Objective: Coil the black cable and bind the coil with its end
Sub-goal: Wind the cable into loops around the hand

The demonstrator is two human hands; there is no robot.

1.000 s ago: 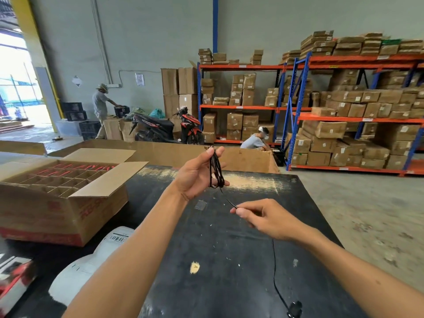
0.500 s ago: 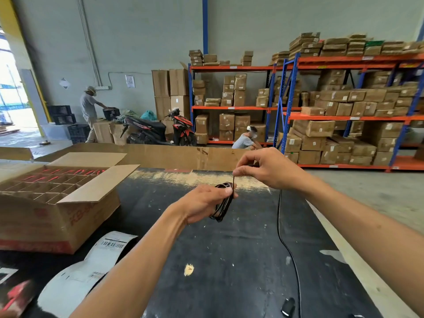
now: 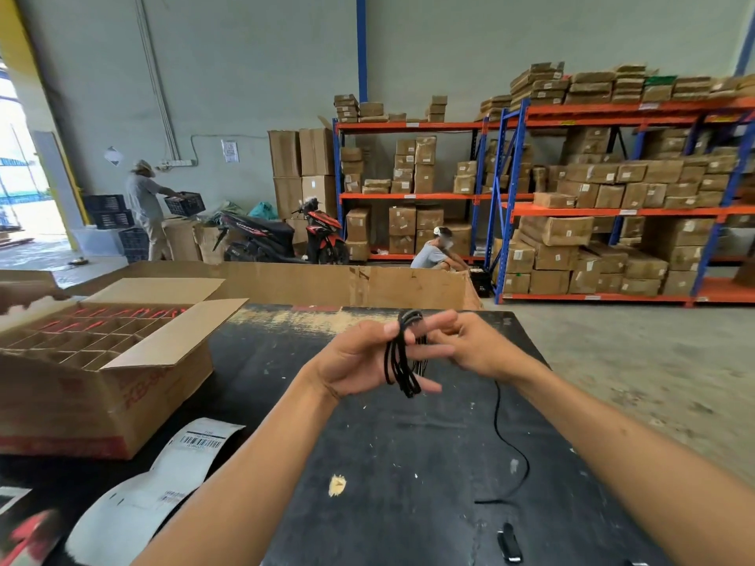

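Observation:
A thin black cable is wound in several loops (image 3: 402, 357) around the spread fingers of my left hand (image 3: 359, 359), palm toward me, above the black table (image 3: 408, 463). My right hand (image 3: 470, 347) is close against the coil from the right, fingers reaching to the loops and holding the strand that runs off. The loose tail (image 3: 510, 447) drops from under my right hand, curves across the table and ends at a black plug (image 3: 509, 547) near the front edge.
An open cardboard box (image 3: 135, 386) with dividers stands on the table's left. A curled white label sheet (image 3: 163, 475) lies front left. A long cardboard wall (image 3: 347, 283) borders the far edge. Shelving racks (image 3: 613, 206), a motorbike (image 3: 286, 234) and two people are beyond.
My right hand came down from above the coil and is now level with it, against my left fingers. The coil has more turns, and the plug has slid nearer along the table.

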